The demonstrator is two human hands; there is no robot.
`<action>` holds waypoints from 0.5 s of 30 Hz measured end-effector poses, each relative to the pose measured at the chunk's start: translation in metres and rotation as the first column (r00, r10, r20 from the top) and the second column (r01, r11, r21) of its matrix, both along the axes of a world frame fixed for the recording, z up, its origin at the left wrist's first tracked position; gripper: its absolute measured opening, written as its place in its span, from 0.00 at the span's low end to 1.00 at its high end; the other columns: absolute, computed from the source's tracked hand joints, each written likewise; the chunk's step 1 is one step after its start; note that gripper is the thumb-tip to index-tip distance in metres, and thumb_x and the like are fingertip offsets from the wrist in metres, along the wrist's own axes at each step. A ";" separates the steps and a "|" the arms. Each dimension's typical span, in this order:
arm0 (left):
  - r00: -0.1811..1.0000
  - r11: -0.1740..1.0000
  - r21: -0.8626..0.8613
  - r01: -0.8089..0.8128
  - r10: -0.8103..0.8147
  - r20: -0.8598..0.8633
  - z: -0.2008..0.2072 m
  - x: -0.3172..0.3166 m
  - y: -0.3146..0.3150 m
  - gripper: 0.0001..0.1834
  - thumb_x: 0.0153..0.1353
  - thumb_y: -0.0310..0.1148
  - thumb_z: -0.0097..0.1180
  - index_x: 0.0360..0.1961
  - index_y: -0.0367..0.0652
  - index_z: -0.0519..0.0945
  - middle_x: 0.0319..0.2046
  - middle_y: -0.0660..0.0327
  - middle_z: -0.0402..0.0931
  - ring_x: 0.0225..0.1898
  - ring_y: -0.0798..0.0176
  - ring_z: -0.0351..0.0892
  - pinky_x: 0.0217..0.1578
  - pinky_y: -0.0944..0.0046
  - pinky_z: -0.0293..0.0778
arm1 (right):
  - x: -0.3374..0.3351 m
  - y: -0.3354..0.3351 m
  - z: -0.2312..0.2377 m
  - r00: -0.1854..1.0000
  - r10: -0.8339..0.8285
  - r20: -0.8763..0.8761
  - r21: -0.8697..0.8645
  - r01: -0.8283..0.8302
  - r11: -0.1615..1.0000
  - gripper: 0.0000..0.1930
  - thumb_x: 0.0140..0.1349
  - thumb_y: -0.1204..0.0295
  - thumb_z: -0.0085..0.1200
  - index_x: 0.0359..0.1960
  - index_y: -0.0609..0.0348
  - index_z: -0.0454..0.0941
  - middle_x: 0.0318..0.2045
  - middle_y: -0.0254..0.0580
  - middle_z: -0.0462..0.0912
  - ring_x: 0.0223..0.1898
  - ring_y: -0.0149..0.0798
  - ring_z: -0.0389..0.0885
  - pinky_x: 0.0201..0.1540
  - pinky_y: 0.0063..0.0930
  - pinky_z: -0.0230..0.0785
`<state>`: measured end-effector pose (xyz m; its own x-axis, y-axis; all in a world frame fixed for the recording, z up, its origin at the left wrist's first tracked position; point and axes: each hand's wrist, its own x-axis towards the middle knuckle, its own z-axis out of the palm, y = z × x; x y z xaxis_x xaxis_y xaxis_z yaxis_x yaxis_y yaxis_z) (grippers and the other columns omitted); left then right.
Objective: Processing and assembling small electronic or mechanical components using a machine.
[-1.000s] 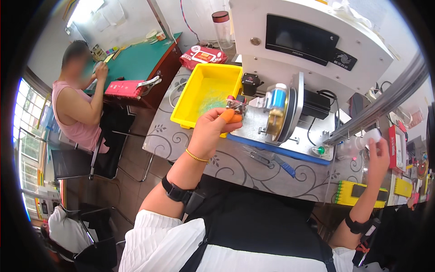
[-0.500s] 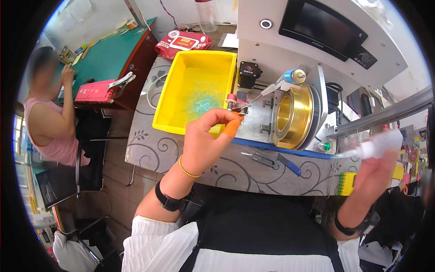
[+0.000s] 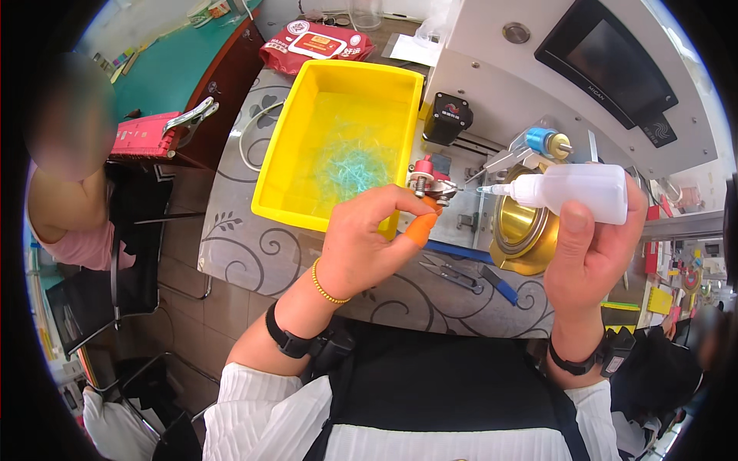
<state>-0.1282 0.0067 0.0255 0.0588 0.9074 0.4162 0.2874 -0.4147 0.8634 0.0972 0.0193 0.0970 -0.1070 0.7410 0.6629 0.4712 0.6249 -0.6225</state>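
My left hand [image 3: 373, 229], with orange finger cots on thumb and forefinger, pinches at the small metal fixture [image 3: 423, 183] with a red knob. What lies between the fingertips is hidden or too small to make out. In my right hand [image 3: 586, 265] is a translucent white squeeze bottle [image 3: 580, 192], tilted on its side. Its thin nozzle points left, close to the fixture; whether it touches cannot be told. Just behind my left hand stands a yellow bin [image 3: 265, 192] with a loose heap of blue-green strands [image 3: 355, 170] in it.
A gold wheel [image 3: 526, 244], a black motor [image 3: 448, 119] and a dark screen [image 3: 607, 65] belong to the white machine. Tweezers [image 3: 453, 278] and a blue-handled tool [image 3: 500, 286] lie near the table's front edge. A person sits at the left by a green desk [image 3: 173, 65].
My right hand has come in from the far right with the bottle, bringing its nozzle near the fixture. My left hand still pinches there. The whole view has shifted a little.
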 end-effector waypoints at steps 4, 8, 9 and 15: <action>1.000 1.000 0.001 -0.009 0.009 -0.008 -0.001 -0.001 -0.001 0.06 0.52 0.24 0.64 0.31 0.42 0.79 0.32 0.61 0.84 0.34 0.60 0.84 0.35 0.67 0.77 | -0.002 0.002 0.001 0.999 0.014 0.039 -0.008 -0.013 1.000 0.25 0.64 0.65 0.60 0.55 0.68 0.65 0.46 0.43 0.72 0.45 0.31 0.74 0.50 0.24 0.66; 1.000 0.999 0.034 -0.007 0.007 0.000 -0.002 0.000 0.000 0.07 0.52 0.24 0.64 0.31 0.42 0.79 0.32 0.61 0.84 0.34 0.60 0.84 0.35 0.67 0.77 | 0.000 0.000 0.003 0.999 0.025 0.020 -0.025 -0.025 0.999 0.23 0.67 0.66 0.55 0.56 0.67 0.63 0.47 0.44 0.73 0.46 0.32 0.75 0.52 0.25 0.67; 1.000 0.999 0.034 0.007 -0.008 0.022 -0.004 0.000 0.001 0.07 0.52 0.24 0.64 0.32 0.42 0.79 0.33 0.60 0.84 0.34 0.60 0.84 0.35 0.66 0.77 | -0.002 0.000 0.004 0.997 0.031 -0.068 -0.053 -0.035 0.998 0.24 0.64 0.66 0.59 0.54 0.68 0.66 0.46 0.42 0.73 0.45 0.30 0.73 0.51 0.24 0.66; 1.000 0.999 0.040 0.008 -0.009 0.010 -0.003 0.001 0.000 0.06 0.52 0.24 0.64 0.32 0.42 0.79 0.33 0.60 0.84 0.35 0.59 0.84 0.36 0.66 0.77 | -0.004 0.001 0.002 0.997 0.050 -0.054 -0.023 -0.052 0.998 0.23 0.65 0.68 0.58 0.55 0.68 0.65 0.46 0.42 0.73 0.45 0.30 0.73 0.51 0.24 0.66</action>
